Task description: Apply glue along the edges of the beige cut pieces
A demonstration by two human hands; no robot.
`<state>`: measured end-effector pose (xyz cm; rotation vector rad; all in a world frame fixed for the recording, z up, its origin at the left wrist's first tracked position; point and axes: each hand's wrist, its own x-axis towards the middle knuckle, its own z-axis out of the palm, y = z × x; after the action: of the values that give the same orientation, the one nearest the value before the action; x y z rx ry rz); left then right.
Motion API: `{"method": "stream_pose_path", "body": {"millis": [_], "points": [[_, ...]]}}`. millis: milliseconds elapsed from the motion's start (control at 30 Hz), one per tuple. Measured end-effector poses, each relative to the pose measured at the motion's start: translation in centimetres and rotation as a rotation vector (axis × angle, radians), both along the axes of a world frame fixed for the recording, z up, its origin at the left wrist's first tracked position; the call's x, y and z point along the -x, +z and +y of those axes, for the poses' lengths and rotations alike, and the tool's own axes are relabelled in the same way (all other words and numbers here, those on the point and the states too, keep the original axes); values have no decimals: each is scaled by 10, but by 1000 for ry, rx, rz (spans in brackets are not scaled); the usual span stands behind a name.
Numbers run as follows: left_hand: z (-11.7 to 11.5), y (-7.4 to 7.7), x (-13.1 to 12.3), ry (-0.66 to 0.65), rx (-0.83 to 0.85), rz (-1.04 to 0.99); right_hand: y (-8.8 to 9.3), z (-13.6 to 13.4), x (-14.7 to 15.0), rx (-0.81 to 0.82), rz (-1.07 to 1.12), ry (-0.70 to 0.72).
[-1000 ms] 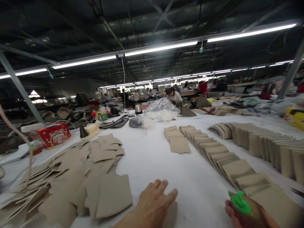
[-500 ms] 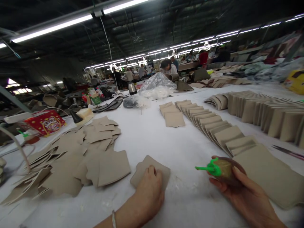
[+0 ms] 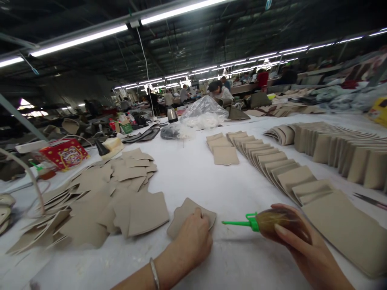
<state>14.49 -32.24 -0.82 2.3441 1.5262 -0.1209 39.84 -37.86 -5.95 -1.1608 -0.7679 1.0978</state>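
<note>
My left hand (image 3: 195,237), with a bracelet at the wrist, has its fingers curled on a taupe notched piece (image 3: 184,217) lying on the white table (image 3: 184,173). In my right hand (image 3: 305,241) is a glue bottle (image 3: 279,224) of brownish liquid, held on its side. Its thin green nozzle points left, just right of the piece and above the table. To the left lies a loose heap of similar pieces (image 3: 145,213). A row of overlapping pieces (image 3: 266,157) runs along the right, ending at a large flat piece (image 3: 347,229).
Scissors (image 3: 370,200) lie at the right edge near a long standing row of pieces (image 3: 338,145). A red box (image 3: 65,154) and a second green-tipped bottle (image 3: 44,171) are at the left. Further back are a plastic bag (image 3: 205,112), a kettle (image 3: 172,115) and people.
The bottle in my right hand has turned so its nozzle points more directly left and sits closer to the piece. My left hand has shifted slightly right on the piece. The view has shifted a little.
</note>
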Motion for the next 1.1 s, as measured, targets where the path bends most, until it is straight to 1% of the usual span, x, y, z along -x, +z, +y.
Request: {"method": "stream_pose_path", "body": {"millis": [67, 233, 333, 467, 567, 633, 800, 1000, 1100], "points": [[2, 0, 6, -11, -4, -35, 7, -1, 3, -16, -161, -23], [7, 3, 15, -84, 39, -217, 26, -3, 23, -98, -713, -50], [10, 3, 17, -90, 38, -261, 34, -2, 36, -191, -926, -41], [12, -1, 19, -93, 25, -293, 35, 6, 43, -315, -1137, -27], [11, -3, 20, -89, 22, -318, 33, 10, 46, -363, -1200, -39], [11, -4, 19, -83, 15, -322, 33, 10, 48, -364, -1224, -46], [10, -7, 16, -97, -4, -299, 33, 4, 49, -276, -1234, -15], [11, -13, 16, -96, -19, -295, 31, 9, 44, -244, -1182, -84], [11, -13, 17, -101, -20, -293, 29, 9, 42, -207, -1142, -19]]}}
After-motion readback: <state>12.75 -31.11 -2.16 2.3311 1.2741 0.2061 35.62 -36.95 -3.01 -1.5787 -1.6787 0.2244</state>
